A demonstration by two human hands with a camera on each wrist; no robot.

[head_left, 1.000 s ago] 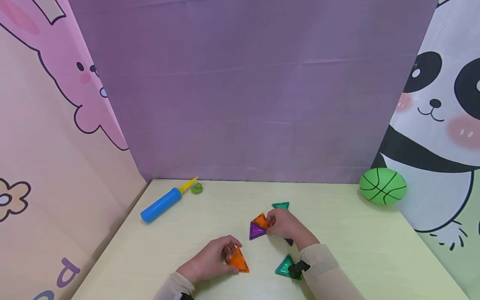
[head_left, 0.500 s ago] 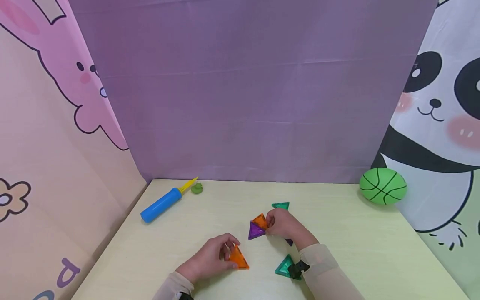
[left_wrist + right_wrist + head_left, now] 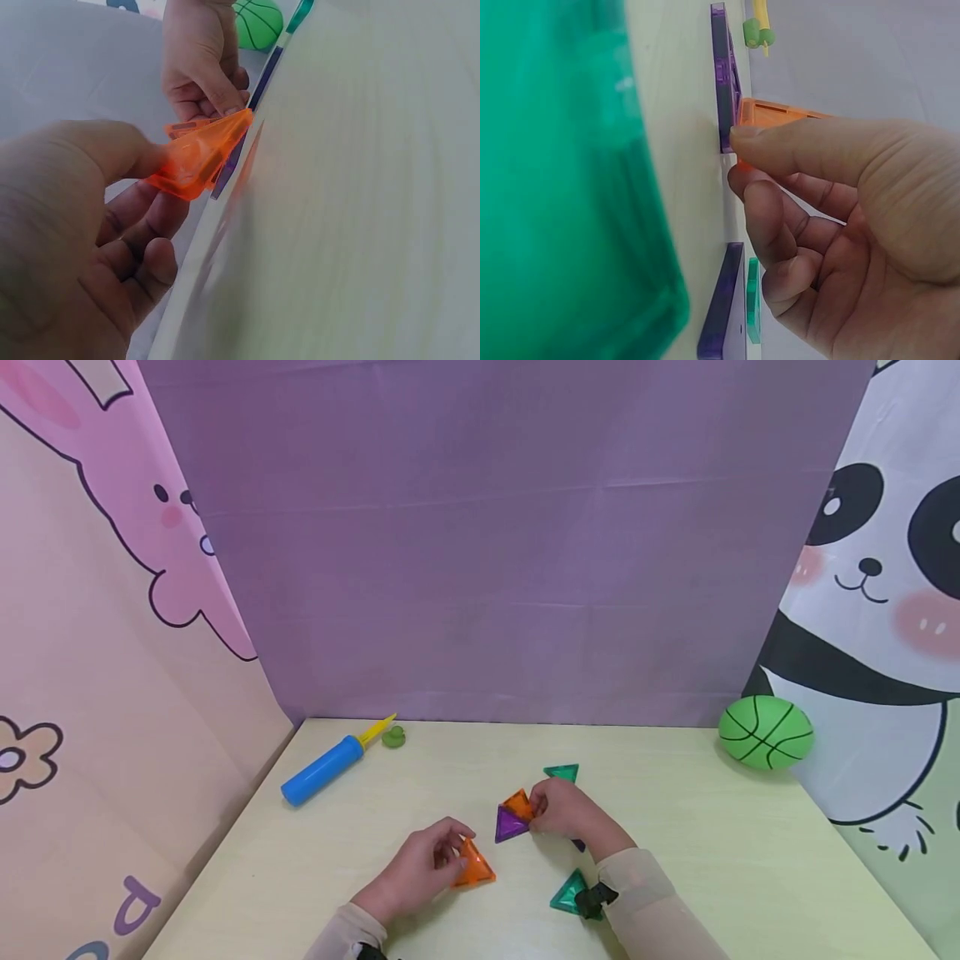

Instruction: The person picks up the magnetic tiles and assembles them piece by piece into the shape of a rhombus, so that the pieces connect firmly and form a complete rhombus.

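Observation:
My left hand pinches an orange triangular magnetic tile between thumb and fingers; the left wrist view has this orange tile lifted off the table. Farther off, my right hand grips a second orange triangular tile by its edge. That one stands tilted up beside a purple triangular tile that lies flat, and in the right wrist view the thumb presses the orange tile close to the purple one. Whether the two touch all along the edge cannot be seen.
A green tile lies under the right wrist, another green tile beyond the right hand. A purple tile is mostly hidden below that forearm. At the back are a blue pump, a small green piece and a green ball.
The left hand has moved slightly away from the front edge, carrying and turning its orange tile. The right hand and the orange and purple tiles by it have shifted a little left.

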